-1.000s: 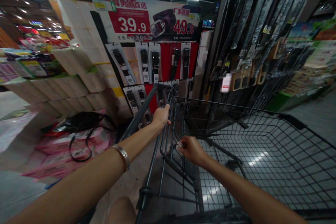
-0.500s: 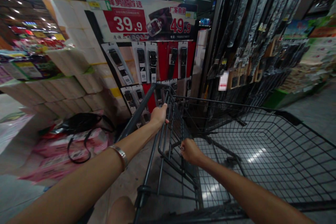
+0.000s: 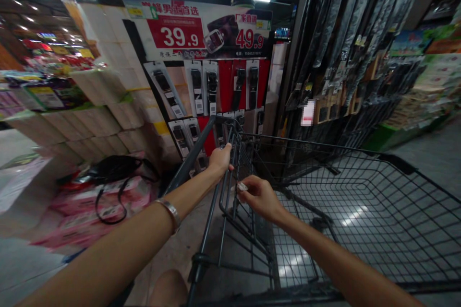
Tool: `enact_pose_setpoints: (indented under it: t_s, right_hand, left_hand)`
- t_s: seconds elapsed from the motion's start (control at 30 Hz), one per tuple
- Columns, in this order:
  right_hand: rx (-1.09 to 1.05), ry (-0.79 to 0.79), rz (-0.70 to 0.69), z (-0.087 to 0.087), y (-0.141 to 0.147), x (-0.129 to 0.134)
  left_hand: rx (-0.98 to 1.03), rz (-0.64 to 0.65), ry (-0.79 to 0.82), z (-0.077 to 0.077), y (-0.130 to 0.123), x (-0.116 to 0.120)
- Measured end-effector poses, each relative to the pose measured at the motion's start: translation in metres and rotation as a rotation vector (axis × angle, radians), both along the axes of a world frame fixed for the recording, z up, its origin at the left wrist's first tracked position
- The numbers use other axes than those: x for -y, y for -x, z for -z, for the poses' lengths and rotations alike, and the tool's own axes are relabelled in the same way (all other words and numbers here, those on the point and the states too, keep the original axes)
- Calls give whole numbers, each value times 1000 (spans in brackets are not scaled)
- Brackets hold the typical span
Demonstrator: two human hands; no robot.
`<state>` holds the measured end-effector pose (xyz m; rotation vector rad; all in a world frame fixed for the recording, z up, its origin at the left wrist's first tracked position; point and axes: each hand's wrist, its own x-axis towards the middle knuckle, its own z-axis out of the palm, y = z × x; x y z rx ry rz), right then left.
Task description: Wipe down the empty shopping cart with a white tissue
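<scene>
While your left hand (image 3: 220, 159) grips cart handle (image 3: 194, 153), fingers wrapped round bar, right hand (image 3: 260, 197) pinches small pale item (image 3: 242, 186) at folding seat flap (image 3: 237, 192) of cart (image 3: 345, 201). Step, I judge: handling flap. Next move needs care: belt rack (image 3: 216, 91) close ahead, black bag (image 3: 111, 170) at left; open floor (image 3: 439, 158) at right.

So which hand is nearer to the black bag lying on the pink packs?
Left. The left hand grips the cart's handle bar, just right of the black bag; the right hand is further right, inside the cart.
</scene>
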<state>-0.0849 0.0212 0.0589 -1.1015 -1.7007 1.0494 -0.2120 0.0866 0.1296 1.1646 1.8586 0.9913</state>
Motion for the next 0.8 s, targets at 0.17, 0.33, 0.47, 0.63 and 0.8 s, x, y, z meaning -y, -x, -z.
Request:
enact_pose_setpoints:
  t_s: [0.17,0.33,0.47,0.63,0.8]
  right_hand:
    - [244,6,0,5,-9,0]
    - [389,39,-23,17,-16,-3]
    - [445,51,-51,30,-21,-7]
    - [606,68,-85,47,-27,-10]
    - [751,66,-113,53,-28,-13]
  left_hand:
    - [19,12,-13,0,-1,-1]
    - [38,14,-21,2,-1,-1]
    - [57,13,-24,2,-1,-1]
    - [65,9,-22,0,-2,0]
    - [35,13,-27,0,-3,0]
